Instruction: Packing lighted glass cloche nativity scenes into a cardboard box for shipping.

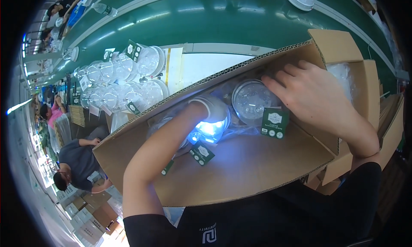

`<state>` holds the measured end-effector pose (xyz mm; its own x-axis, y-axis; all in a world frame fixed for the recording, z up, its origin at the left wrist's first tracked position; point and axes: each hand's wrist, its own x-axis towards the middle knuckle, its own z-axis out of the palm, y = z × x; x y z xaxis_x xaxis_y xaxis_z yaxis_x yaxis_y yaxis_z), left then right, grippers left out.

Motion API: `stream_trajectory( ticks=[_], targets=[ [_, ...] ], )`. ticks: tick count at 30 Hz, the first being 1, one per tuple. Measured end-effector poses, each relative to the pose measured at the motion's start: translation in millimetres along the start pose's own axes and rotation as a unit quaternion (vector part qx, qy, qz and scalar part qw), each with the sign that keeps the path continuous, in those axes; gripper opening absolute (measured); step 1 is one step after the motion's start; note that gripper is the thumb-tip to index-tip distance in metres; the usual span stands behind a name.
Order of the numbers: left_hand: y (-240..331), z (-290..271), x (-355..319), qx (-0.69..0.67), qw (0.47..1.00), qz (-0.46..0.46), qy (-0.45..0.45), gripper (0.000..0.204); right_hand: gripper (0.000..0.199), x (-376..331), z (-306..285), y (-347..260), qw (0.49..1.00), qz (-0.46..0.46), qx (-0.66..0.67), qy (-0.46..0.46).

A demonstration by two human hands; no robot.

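An open cardboard box point(240, 174) lies before me with clear domes inside. My left hand point(213, 109), in a whitish glove, reaches down onto a dome glowing blue-white point(210, 131); glare and the glove hide its fingers. A green paper tag point(201, 153) lies just below the glow. To the right sits a clear dome point(251, 103) with a round base, and a larger green tag point(274, 123) is beside it. My bare right hand point(302, 90) is over the box's right end, fingers bent and apart, one fingertip at this dome's edge. No object shows in its grasp.
Rows of clear domes point(116, 71) with tags stand left beyond the box, by a white board point(214, 62). Behind runs a green surface point(201, 24) with a few domes. Another cardboard box point(369, 88) is at right. A seated co-worker point(83, 161) is at left.
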<state>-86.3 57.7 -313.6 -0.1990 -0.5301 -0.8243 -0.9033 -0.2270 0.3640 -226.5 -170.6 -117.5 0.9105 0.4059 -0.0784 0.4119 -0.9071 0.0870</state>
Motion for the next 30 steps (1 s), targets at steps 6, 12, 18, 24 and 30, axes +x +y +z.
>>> stream_trajectory(
  ticks=[6, 12, 18, 24, 30],
  targets=[
    [83.0, 25.6, -39.2, 0.255, 0.96, -0.106, 0.05, 0.052, 0.034, 2.4, -3.4, 5.8, 0.997, 0.011, 0.026, -0.067],
    [76.8, 27.2, -8.8, 0.214, 0.962, -0.149, 0.083, 0.042, 0.034, 10.7, -3.3, 5.8, 0.996, 0.014, 0.016, -0.088],
    [49.9, 20.0, -8.1, 0.108, 0.945, -0.173, 0.256, 0.03, 0.034, 5.5, -1.3, 3.4, 0.995, 0.031, 0.02, -0.089],
    [59.4, -42.2, -48.7, -0.107, 0.905, -0.045, 0.409, 0.05, 0.035, 8.6, -2.3, 1.6, 0.996, 0.014, 0.018, -0.084],
    [70.3, -67.4, -14.7, -0.231, 0.884, 0.089, 0.396, 0.07, 0.036, 10.0, -1.1, -0.3, 0.996, 0.009, 0.01, -0.091]
  ],
)
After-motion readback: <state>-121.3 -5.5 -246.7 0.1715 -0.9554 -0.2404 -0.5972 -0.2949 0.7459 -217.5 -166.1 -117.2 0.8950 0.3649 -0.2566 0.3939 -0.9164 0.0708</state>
